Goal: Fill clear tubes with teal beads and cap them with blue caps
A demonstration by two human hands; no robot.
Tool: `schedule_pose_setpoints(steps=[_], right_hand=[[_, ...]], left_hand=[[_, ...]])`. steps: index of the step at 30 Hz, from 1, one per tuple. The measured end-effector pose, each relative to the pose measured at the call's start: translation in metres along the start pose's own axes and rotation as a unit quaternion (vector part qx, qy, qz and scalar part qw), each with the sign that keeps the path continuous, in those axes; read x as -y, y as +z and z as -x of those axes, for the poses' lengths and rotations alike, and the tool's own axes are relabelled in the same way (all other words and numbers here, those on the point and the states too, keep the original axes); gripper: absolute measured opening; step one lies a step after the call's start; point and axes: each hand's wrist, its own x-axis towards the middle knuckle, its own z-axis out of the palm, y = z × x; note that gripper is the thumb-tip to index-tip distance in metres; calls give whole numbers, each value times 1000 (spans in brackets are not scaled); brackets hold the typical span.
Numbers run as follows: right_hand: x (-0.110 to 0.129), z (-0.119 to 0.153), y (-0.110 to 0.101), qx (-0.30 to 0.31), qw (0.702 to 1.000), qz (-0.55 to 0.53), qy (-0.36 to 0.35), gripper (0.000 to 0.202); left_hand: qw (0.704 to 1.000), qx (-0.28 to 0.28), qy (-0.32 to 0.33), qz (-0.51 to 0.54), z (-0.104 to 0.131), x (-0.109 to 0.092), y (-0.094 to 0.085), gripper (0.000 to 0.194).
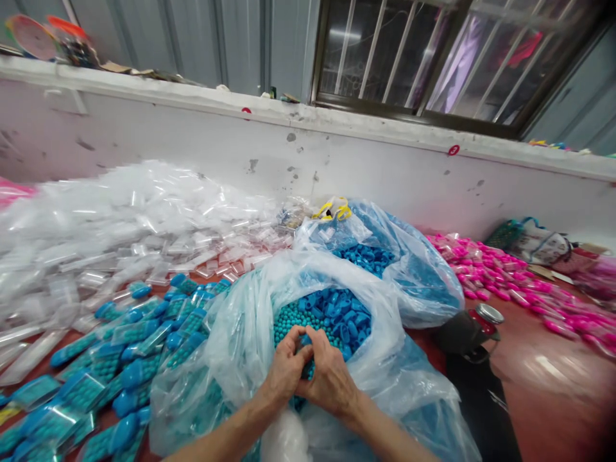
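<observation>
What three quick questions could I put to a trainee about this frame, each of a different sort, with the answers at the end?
1. Multiple choice. How are the left hand and right hand placed at the front bag?
a) Wide apart, on opposite sides of it
b) Close together, over its opening
c) Both beyond its far edge

2. True or false. The heap of clear packets lies to the left of the front bag.

3. Fill in the blank. Inside the front bag, blue pieces lie beside small, round, ______ beads.

Key: 1 b; 2 true; 3 turquoise.
</observation>
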Motion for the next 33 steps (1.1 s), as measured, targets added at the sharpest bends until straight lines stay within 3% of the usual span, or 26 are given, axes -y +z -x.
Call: schedule_pose_setpoints(steps=[3, 6, 8, 10, 12, 13, 15, 17, 18, 20, 22, 24, 25, 27, 33], right_hand=[[1, 0, 2, -12, 1000, -21, 14, 74], [5, -8, -8, 26, 996, -88, 13, 79], [3, -16, -21, 62, 989, -136, 5, 80], [-3, -21, -32, 90, 989, -119, 5, 61], [-9, -21, -37, 132, 991, -35, -2, 29], [-11, -20, -37, 161, 987, 17, -10, 18], [-11, -17, -32, 211, 972, 102, -25, 16], [-4, -15, -23, 252, 957, 141, -41, 14], [0, -14, -18, 273, 950, 144, -54, 14], [9, -13, -10, 312, 938, 126, -86, 13], [14, -13, -4, 329, 931, 102, -118, 13], [15, -11, 0, 325, 932, 82, -142, 17], [15, -11, 2, 318, 933, 74, -152, 21], [13, -11, 5, 305, 935, 66, -170, 31], [18, -25, 24, 307, 923, 74, -218, 30]], left_hand=[[998, 2, 32, -52, -3, 0, 1, 11], [989, 5, 63, -134, -3, -12, -8, 17], [977, 3, 72, -200, 1, -28, -27, 26], [953, -32, 71, -292, 10, -48, -58, 34], [900, -106, 67, -417, 21, -67, -94, 37], [856, -156, 63, -488, 27, -75, -111, 38], [751, -219, 35, -622, 36, -84, -139, 43], [666, -256, 42, -700, 42, -83, -149, 44], [651, -252, 65, -713, 43, -80, -146, 42], [682, -170, 134, -699, 41, -67, -128, 37], [743, -3, 179, -645, 37, -52, -100, 35], [774, 167, 161, -589, 30, -39, -75, 32], [777, 217, 142, -573, 27, -34, -66, 30], [764, 249, 100, -587, 21, -28, -59, 28], [686, 203, 38, -698, 16, -31, -72, 29]])
